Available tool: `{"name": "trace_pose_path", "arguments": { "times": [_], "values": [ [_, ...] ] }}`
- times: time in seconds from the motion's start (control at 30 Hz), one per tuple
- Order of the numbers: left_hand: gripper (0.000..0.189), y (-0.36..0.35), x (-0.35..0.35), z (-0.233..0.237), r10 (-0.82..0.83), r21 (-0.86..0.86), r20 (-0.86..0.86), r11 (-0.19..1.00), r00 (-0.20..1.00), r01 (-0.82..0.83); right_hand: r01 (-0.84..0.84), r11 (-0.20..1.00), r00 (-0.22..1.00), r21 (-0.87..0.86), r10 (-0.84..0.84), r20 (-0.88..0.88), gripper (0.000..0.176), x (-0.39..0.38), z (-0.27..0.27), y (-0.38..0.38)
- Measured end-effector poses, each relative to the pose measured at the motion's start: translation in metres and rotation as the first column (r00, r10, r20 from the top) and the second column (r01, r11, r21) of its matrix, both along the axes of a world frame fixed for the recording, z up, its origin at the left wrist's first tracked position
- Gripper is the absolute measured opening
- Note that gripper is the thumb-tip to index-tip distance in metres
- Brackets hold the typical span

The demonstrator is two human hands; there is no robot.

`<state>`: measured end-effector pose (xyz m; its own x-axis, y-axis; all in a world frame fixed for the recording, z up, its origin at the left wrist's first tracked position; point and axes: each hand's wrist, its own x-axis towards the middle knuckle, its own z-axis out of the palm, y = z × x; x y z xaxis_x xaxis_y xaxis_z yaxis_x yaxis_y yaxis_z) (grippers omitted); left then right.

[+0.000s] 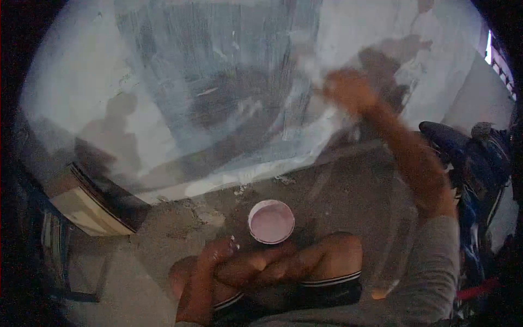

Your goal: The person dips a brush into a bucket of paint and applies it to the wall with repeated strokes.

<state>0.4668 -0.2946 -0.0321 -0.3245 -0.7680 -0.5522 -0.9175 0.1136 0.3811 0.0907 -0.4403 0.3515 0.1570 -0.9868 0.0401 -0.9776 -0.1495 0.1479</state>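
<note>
My right hand (348, 90) is raised against the wall (218, 71), its fingers smeared by motion. Whether it holds anything cannot be made out. Around it the wall shows uneven white streaks over a grey-blue surface. Low by my crossed legs, my left hand (219, 250) rests with its fingers curled and whitish marks at the fingertips. What lies in those fingers, if anything, is too small to name. Just beyond my legs a round tub (271, 238) stands upright on the floor, with a pale pinkish-white liquid (271, 222) in it.
At the left, a cream-coloured box-like object (90, 210) leans near the wall, beside a dark frame (81, 297). Dark cloth or bags (471, 158) are heaped on the right. White splashes and crumbs mark the floor (332, 191) along the wall's foot.
</note>
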Motion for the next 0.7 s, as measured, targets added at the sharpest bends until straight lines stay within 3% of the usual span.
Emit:
{"name": "trace_pose_path", "arguments": {
  "times": [0.1,0.13,0.17,0.23,0.27,0.3,0.33,0.37,0.47,0.53,0.6,0.63,0.7],
  "values": [
    [0.048,0.005,0.000,0.013,-0.050,-0.037,0.036,0.998,0.998,0.051,-0.467,0.884,0.881,0.010,0.466,-0.077,0.039,-0.022,-0.178,-0.002],
    [0.047,0.007,-0.002,0.024,-0.020,-0.068,0.000,0.997,1.000,0.020,-0.249,0.930,0.964,0.271,0.212,0.157,0.034,-0.008,-0.212,0.001],
    [0.045,0.007,-0.003,0.029,0.009,-0.100,-0.036,0.995,0.999,-0.013,-0.333,0.897,0.935,0.289,0.274,0.226,0.034,-0.020,-0.275,-0.006],
    [0.047,0.005,0.009,-0.012,0.021,-0.140,-0.041,0.990,0.999,-0.026,-0.420,0.855,0.895,0.304,0.334,0.298,0.034,-0.033,-0.349,-0.009],
    [0.049,0.005,0.007,-0.010,0.027,-0.180,-0.049,0.983,0.998,-0.036,-0.465,0.848,0.881,0.252,0.418,0.221,0.037,-0.031,-0.359,-0.005],
    [0.049,0.008,0.007,-0.010,0.031,-0.175,-0.046,0.984,0.998,-0.039,-0.491,0.840,0.870,0.230,0.458,0.185,0.038,-0.032,-0.367,-0.005],
    [0.047,0.007,-0.005,0.025,0.061,-0.056,-0.018,0.997,0.998,-0.062,-0.516,0.831,0.856,0.207,0.495,0.147,0.039,-0.030,-0.369,-0.003],
    [0.047,0.006,-0.011,0.043,0.087,0.062,0.014,0.994,0.996,-0.088,-0.408,0.883,0.911,0.232,0.380,0.159,0.041,-0.031,-0.369,-0.006],
    [0.050,0.008,-0.002,0.025,0.054,-0.068,-0.012,0.996,0.998,-0.055,-0.466,0.877,0.885,0.115,0.465,0.040,0.047,-0.051,-0.357,-0.038],
    [0.049,0.006,-0.006,0.031,0.070,-0.054,-0.058,0.996,0.996,-0.074,-0.248,0.962,0.901,0.118,0.184,0.392,0.044,-0.039,-0.258,-0.018],
    [0.049,0.001,-0.011,0.038,0.087,-0.042,-0.115,0.995,0.990,-0.092,-0.004,0.999,0.731,0.034,-0.020,0.682,0.040,-0.034,-0.194,-0.003],
    [0.046,0.000,-0.014,0.041,0.092,-0.083,-0.054,0.992,0.994,-0.096,0.096,0.988,0.598,-0.118,0.037,0.800,0.040,-0.041,-0.182,-0.001],
    [0.044,-0.001,-0.014,0.029,0.084,-0.125,0.002,0.989,0.997,-0.083,0.275,0.852,0.440,-0.445,0.300,0.846,0.038,-0.062,-0.185,0.008]
  ]
}}
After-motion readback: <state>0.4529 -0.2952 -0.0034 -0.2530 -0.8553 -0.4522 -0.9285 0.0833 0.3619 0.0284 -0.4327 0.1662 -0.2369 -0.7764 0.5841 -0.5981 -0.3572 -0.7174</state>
